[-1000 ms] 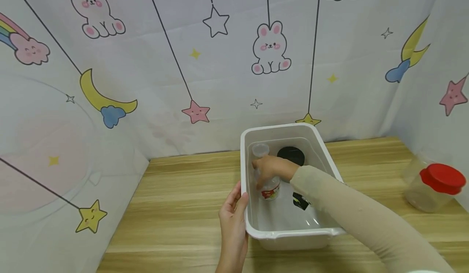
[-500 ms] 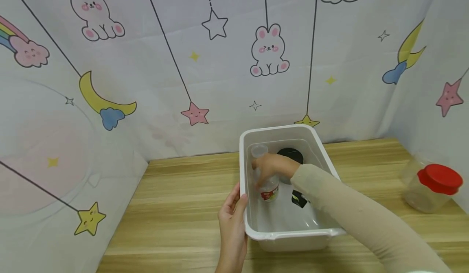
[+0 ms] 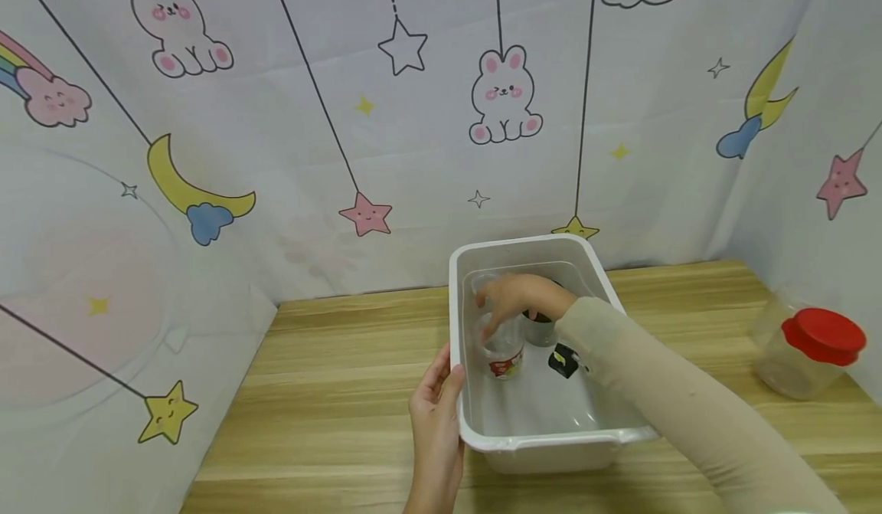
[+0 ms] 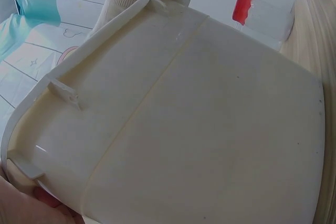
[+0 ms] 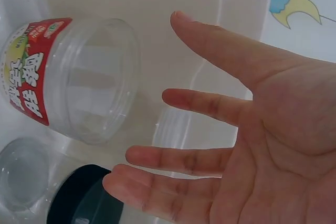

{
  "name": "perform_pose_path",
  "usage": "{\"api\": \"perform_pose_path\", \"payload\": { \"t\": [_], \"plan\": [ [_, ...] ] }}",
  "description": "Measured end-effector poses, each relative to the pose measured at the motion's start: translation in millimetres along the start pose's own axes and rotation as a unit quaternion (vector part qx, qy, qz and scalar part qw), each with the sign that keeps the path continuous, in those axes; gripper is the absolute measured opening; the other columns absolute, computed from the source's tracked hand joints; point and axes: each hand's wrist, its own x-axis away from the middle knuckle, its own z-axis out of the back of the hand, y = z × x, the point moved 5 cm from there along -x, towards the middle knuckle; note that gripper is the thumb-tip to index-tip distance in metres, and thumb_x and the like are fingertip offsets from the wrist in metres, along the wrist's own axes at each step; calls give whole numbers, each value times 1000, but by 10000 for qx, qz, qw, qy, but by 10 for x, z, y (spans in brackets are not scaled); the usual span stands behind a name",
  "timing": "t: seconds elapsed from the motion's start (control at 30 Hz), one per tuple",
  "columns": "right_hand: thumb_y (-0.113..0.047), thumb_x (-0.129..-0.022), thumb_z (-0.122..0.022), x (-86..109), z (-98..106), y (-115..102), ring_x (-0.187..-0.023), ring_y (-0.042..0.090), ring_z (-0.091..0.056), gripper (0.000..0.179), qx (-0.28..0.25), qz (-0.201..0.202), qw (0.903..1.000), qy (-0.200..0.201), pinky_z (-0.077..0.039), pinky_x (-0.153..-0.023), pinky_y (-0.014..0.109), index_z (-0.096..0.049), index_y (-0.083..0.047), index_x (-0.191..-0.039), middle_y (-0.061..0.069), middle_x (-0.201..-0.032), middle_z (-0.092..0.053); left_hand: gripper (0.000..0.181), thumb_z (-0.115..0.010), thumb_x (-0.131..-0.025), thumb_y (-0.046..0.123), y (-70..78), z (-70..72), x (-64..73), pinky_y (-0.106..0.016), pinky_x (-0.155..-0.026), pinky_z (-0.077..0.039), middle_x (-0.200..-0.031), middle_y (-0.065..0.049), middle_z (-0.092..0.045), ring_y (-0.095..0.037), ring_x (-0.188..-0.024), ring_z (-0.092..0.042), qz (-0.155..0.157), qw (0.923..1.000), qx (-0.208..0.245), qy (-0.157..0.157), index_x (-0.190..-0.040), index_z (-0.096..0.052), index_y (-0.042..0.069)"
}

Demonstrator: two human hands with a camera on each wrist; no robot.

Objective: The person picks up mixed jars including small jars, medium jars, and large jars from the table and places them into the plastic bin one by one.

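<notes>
A white plastic tub (image 3: 544,443) stands on the table. My left hand (image 3: 437,414) grips its near left rim, thumb over the edge and fingers on the outer wall. Inside the tub my right hand (image 3: 517,299) hovers with spread fingers above a clear jar (image 3: 506,362) bearing a red label. In the right wrist view, a gap separates the fingertips (image 5: 170,97) from that jar. Behind the hand sits a container with a black lid (image 5: 79,195), partly hidden. A smaller clear round piece (image 5: 23,174) lies beside it. Toward the sleeve shows a dark patch with a yellow mark (image 3: 565,361).
A clear jar with a red lid (image 3: 823,338) stands on the wooden table (image 3: 331,391) at the right, with another transparent vessel behind it. A printed cloth (image 3: 427,131) with rabbits and stars hangs behind the table. The tub's walls surround the right hand.
My right hand has let go of the red-labelled jar and lifted slightly, its fingers spreading apart. The left hand keeps its place on the rim. The head view has shifted slightly.
</notes>
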Motion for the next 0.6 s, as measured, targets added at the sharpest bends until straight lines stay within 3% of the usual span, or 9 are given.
{"api": "perform_pose_path", "payload": {
  "t": [0.3, 0.6],
  "plan": [
    [-45, -86, -77, 72, 118, 34, -105, 26, -58, 65, -193, -22, 9998, -70, -59, -68, 43, -55, -12, -138, 12, -142, -50, 43, -54, -102, 6, -3, 19, 0, -32, -99, -49, -142, -22, -51, -28, -127, -52, 83, 10000, 4, 21, -143, -47, -6],
    [-42, -90, -73, 171, 243, -18, -113, 29, -55, 60, -71, 88, 9999, -23, -59, -68, 42, -56, -10, -138, 14, -146, -47, 44, -54, -102, 6, 0, 19, -11, -34, -101, -48, -142, -21, -51, -23, -125, -54, 71, 10000, 5, 27, -143, -47, -5]
  ]
}}
